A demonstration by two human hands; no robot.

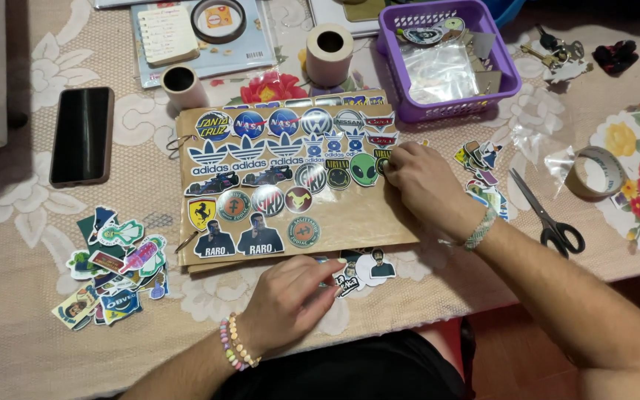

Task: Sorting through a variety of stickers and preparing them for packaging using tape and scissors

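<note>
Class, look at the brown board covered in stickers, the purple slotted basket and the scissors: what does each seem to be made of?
The brown sticker-covered board looks like matte cardboard or kraft paper: flat, dull, stacked sheets at its edge. The purple slotted basket looks like moulded plastic, smooth and slightly glossy. The black-handled scissors seem to have grey metal blades and plastic handles.

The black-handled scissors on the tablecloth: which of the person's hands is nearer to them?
Right. The right hand rests on the brown sticker board, just left of the scissors. The left hand lies further off, at the board's near edge.
</note>
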